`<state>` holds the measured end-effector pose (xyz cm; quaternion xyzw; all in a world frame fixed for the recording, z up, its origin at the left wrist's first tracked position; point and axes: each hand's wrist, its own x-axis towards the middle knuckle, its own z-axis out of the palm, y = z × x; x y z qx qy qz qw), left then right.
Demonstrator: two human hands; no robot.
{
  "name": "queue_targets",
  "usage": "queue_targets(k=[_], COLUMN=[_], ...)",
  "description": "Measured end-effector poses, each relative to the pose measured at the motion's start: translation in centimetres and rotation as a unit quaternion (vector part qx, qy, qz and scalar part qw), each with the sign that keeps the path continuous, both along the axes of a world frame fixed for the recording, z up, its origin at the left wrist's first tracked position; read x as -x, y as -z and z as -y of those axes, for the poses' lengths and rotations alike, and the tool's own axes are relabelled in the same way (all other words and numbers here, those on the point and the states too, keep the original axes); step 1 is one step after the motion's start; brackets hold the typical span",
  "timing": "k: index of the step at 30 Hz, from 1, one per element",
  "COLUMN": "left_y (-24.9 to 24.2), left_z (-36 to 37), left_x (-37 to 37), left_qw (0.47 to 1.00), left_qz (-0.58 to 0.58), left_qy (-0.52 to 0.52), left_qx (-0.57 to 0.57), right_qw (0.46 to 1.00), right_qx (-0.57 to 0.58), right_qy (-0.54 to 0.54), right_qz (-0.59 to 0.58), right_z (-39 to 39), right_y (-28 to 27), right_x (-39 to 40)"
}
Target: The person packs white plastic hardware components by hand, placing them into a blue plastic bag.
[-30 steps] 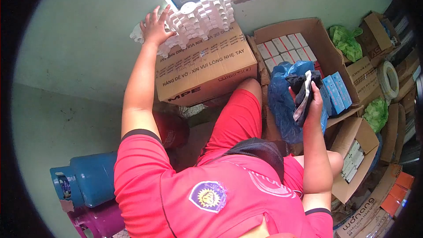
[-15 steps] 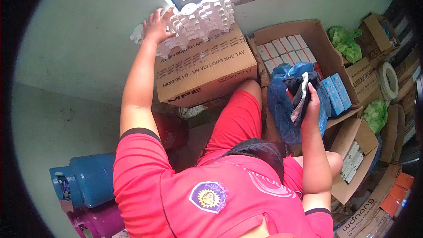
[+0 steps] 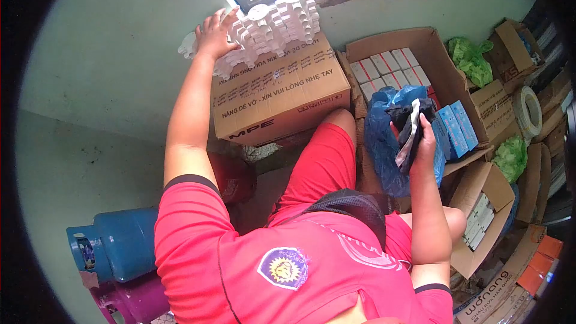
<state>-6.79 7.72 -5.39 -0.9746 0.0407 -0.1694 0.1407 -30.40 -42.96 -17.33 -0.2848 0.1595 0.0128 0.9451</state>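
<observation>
My left hand (image 3: 214, 37) is stretched out with its fingers apart, resting on the left end of a stack of white plastic pipe fittings (image 3: 264, 35). These have round faces and short tube ends, and stand in rows on a closed cardboard carton (image 3: 282, 93) marked MPE. In my right hand (image 3: 425, 147) is a crumpled black-and-white cloth (image 3: 409, 135), gripped between thumb and fingers. The cloth is over a blue plastic bag (image 3: 384, 165), which lies against an open carton (image 3: 393, 37).
White boxes with red stripes (image 3: 384, 63) and light-blue boxes (image 3: 456, 126) fill the open carton. To the right lie a smaller open carton (image 3: 465, 204), green bags (image 3: 471, 60) and a pale coil (image 3: 528, 113). Blue (image 3: 126, 243) and purple (image 3: 135, 297) gas cylinders stand at lower left.
</observation>
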Motion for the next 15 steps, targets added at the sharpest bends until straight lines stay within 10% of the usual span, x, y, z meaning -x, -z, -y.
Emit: queue_targets(k=[10,15], left_y=[-0.3,7.2], left_z=[6.3,17.5], left_x=[5.8,18.0], left_qw=[0.964,0.868], left_qz=[0.186,-0.014], left_qy=[0.165,0.386], left_qx=[0.093,0.312], right_qw=[0.995,0.984], right_qx=[0.072,-0.003], right_qy=[0.052,0.117], right_qz=[0.046,0.134], right_z=[5.4,14.6], right_y=[-1.5,-1.3], right_x=[-0.5,0.7])
